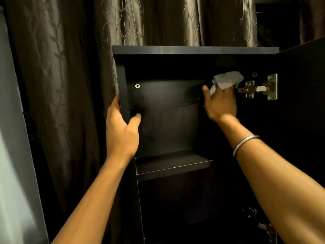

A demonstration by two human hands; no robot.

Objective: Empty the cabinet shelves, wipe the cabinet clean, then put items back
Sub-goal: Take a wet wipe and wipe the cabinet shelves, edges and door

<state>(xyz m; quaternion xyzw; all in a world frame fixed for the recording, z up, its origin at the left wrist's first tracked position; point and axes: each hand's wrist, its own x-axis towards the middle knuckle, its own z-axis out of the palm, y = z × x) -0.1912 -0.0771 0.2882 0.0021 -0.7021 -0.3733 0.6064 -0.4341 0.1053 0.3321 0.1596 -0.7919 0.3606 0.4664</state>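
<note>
Head view shows your left hand (pixel 121 131) with its grip wrapped round the left edge of the black cabinet (pixel 193 50). Your right hand (pixel 220 103) presses a white wipe (pixel 226 80) on the inside right wall, near the hinge (pixel 258 88), fingers holding it. One shelf (pixel 172 166) sits below, bare.

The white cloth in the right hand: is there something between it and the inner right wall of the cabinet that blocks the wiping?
Nothing visible blocks it. The right hand presses the white cloth against the cabinet's inner right side, near the top. The metal hinge sits just to the right of the cloth and could catch it there.
</note>
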